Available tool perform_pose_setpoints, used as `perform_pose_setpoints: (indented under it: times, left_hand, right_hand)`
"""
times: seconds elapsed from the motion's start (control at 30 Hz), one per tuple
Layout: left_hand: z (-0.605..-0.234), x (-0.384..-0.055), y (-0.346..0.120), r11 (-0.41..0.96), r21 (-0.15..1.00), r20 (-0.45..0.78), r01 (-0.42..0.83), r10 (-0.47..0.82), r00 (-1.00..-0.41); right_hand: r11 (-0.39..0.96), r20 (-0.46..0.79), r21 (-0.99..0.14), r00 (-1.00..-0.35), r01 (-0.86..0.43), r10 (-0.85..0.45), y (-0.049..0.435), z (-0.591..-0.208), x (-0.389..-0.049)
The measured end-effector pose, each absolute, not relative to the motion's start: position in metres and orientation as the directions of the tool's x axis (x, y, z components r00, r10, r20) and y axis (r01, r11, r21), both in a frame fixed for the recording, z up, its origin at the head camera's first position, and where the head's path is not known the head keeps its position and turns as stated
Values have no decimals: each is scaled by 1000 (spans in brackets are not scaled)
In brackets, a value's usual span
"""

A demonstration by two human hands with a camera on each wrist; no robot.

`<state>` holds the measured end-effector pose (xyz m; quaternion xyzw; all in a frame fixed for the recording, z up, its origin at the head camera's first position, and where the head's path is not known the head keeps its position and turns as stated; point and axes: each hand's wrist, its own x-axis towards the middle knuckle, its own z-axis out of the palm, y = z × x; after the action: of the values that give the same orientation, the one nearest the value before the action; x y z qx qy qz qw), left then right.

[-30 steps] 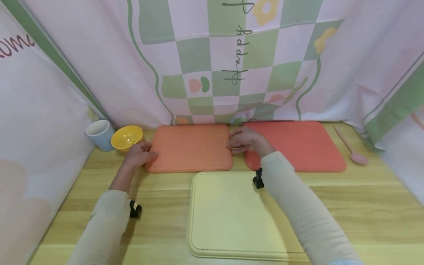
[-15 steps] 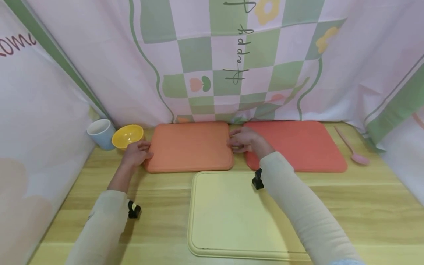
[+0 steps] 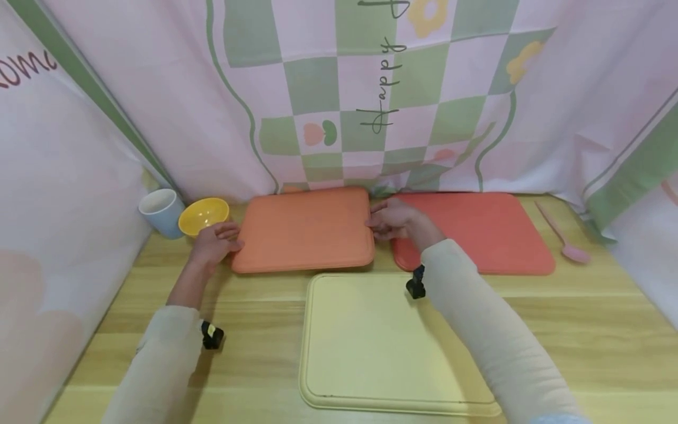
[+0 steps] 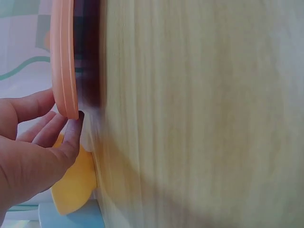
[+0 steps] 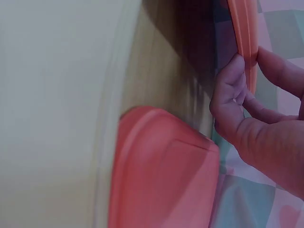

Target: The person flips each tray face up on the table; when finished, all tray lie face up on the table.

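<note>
Between my two hands is an orange cutting board (image 3: 304, 232), raised off the wooden table; in the left wrist view a dark gap shows under its edge (image 4: 64, 61). My left hand (image 3: 213, 244) pinches its left side, thumb on top and fingertips beneath. My right hand (image 3: 394, 219) pinches the opposite side the same way, as the right wrist view shows with the board's rim (image 5: 247, 42) between thumb and fingers. A red cutting board (image 3: 477, 232) lies just right of my right hand. A pale yellow cutting board (image 3: 381, 347) lies nearer to me, partly under my right forearm.
A yellow bowl (image 3: 204, 216) stands close behind my left hand, with a light blue cup (image 3: 162, 215) beside it. A pink spoon (image 3: 564, 238) lies at the far right. A patterned curtain (image 3: 365, 135) hangs along the table's back edge.
The orange board has risen from the table, its right side higher than its left. Both hands have moved up slightly with it. The other boards, bowl, cup and spoon stay put.
</note>
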<state>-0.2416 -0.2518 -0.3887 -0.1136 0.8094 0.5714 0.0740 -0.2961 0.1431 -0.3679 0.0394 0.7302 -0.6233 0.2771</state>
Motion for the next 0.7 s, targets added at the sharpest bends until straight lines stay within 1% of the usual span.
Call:
perform_pose_setpoints:
  times: [0.23, 0.33, 0.47, 0.7]
  left_hand:
    - [-387, -240, -251, 316, 910, -247, -269, -108, -963]
    - [-387, -238, -251, 315, 917, -226, -246, -100, -969]
    - [-385, -236, -250, 297, 931, -192, -213, -97, -977]
    - [-378, -233, -248, 231, 955, -155, -185, -144, -977]
  right_hand:
    - [224, -426, -901, -857, 372, -288, 147, -360, -295]
    - [236, -409, -906, -868, 351, -281, 147, -359, -293]
    - [257, -367, -919, -888, 300, -277, 147, -353, -290]
    - [258, -312, -936, -905, 240, -290, 150, -340, -286]
